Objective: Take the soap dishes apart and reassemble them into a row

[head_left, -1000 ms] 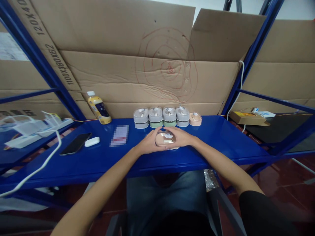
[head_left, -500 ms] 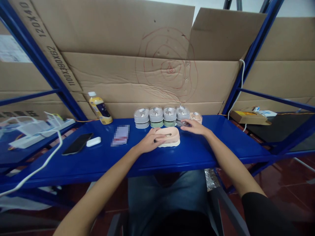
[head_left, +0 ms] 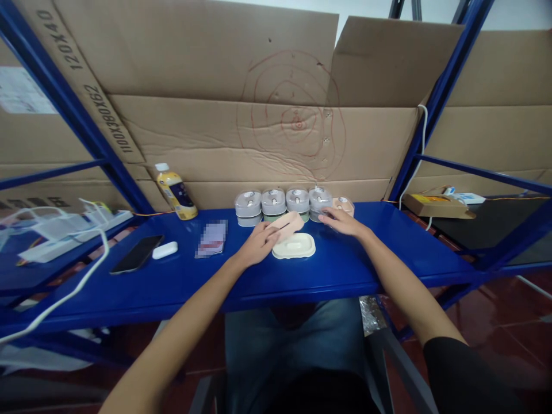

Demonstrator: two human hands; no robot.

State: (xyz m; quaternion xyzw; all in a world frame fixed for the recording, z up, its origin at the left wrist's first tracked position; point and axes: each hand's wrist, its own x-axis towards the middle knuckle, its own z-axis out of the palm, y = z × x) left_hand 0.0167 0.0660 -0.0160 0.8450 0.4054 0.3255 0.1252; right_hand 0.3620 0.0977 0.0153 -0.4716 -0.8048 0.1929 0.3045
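Observation:
My left hand (head_left: 257, 242) grips a pink oblong cover (head_left: 286, 226) with a dark slot along its top, tilted up off the table. Just below and in front of it lies a cream oblong base (head_left: 295, 247) with a raised middle. My right hand (head_left: 345, 222) rests with fingers apart by the rightmost grey-lidded container (head_left: 319, 200); whether its fingertips touch that container is hard to tell. Several similar clear-topped containers, such as a grey one (head_left: 249, 204) and a green-based one (head_left: 274, 202), stand in a row behind. A pink container (head_left: 344, 206) is partly hidden behind my right hand.
On the blue table (head_left: 366, 276), a pixelated flat object (head_left: 211, 238), a white case (head_left: 164, 250) and a black phone (head_left: 137, 254) lie to the left. A yellow bottle (head_left: 176, 192) stands near the cardboard back wall (head_left: 194, 132). A power strip (head_left: 73, 236) with cables is further left.
The pink cover has been lifted and tilted off the cream base by my left hand. A clear piece by my right fingertips no longer shows plainly; that hand has barely moved.

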